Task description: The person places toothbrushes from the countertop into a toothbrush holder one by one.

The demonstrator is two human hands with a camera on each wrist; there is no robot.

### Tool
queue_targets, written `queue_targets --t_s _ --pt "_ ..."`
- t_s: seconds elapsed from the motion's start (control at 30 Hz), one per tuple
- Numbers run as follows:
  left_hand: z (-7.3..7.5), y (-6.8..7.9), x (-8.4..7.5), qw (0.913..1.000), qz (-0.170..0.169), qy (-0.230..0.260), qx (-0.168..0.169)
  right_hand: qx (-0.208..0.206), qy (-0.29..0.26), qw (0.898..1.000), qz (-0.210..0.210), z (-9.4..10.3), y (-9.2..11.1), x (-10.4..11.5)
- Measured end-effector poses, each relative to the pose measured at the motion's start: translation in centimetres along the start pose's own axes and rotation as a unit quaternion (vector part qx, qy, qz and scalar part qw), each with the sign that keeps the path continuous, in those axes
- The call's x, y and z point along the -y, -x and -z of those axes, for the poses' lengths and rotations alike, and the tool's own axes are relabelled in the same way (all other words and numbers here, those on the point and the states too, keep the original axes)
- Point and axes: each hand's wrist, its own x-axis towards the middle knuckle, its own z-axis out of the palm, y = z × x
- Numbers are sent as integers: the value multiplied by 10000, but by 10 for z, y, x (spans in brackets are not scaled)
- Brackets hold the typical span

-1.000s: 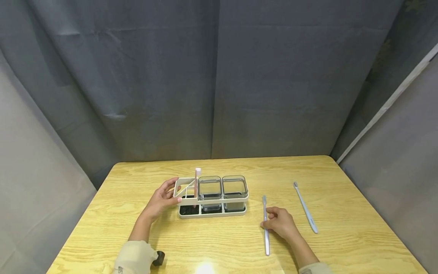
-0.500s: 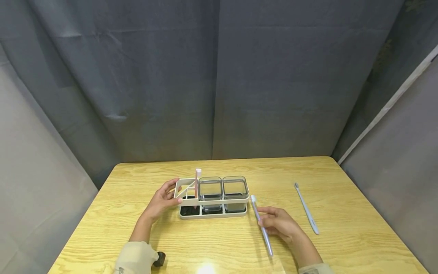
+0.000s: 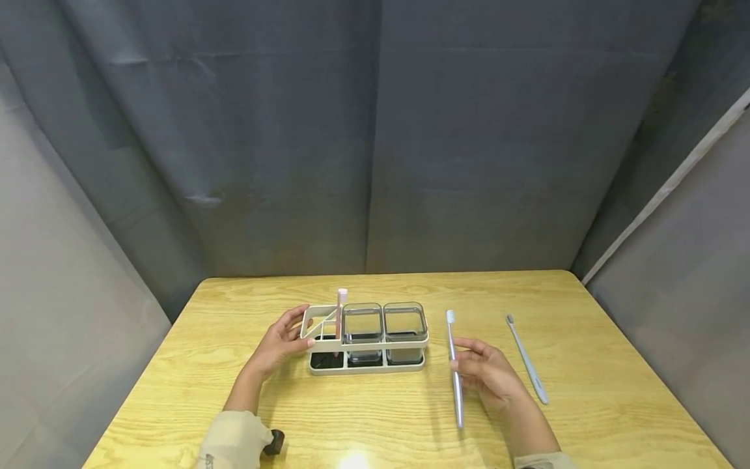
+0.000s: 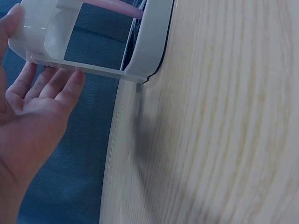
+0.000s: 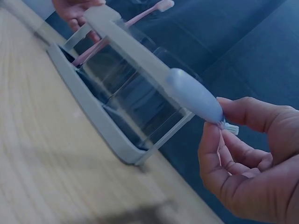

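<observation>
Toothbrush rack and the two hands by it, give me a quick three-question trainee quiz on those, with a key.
1. Multiple choice: what does the right hand pinch? 
A) a glass cup 
B) the lavender toothbrush 
C) the pink toothbrush

2. True or false: the left hand grips one end of the rack.

3. Short answer: what lies on the table to the right of the right hand?

Key: 
1. B 
2. True 
3. The light blue toothbrush
</observation>
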Motion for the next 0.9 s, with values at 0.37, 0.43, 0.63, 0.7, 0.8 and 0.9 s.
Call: queue_targets --t_s 0.37,0.43,0.63,0.7,0.8,0.9 --pt "-3 0 -7 9996 -164 -211 -115 -242 42 9990 381 -10 -6 20" --pt "-3 -1 -7 9997 -168 -173 -100 -183 85 9988 445 -13 -7 23" --pt "-2 -1 -6 9998 -120 -106 -90 -46 62 9980 630 -22 -10 32" --pt "-2 -1 -5 9999 -102 -79 -116 9 46 9977 683 -25 -12 35" --pt "-2 -1 -5 9998 -120 -87 -131 114 77 9968 784 -30 -15 41" --pt "-2 -2 -4 9997 -168 -88 -140 208 68 9956 912 -37 -18 46"
